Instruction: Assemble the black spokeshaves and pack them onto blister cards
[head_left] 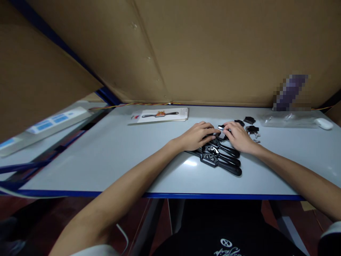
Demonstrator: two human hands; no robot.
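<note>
Several black spokeshaves (211, 159) lie fanned side by side, their rounded handles pointing right. My left hand (195, 137) reaches over their upper ends, thumb and fingers closed around the topmost spokeshave, which is largely covered. From the right, my right hand (239, 137) pinches a small dark, shiny blade piece (221, 127) against that spokeshave. The fingertips of both hands nearly meet there, so the exact contact is partly hidden. Just beyond my right hand are loose dark blade pieces (252, 129) and several small silver screws (257, 135).
A printed card (160, 115) picturing a spokeshave lies at the back. Clear plastic bags (290, 120) and a white mouse (323, 123) sit at the back right. A white power strip (45, 127) is on the left. Cardboard panels (213, 53) wall the table's far side.
</note>
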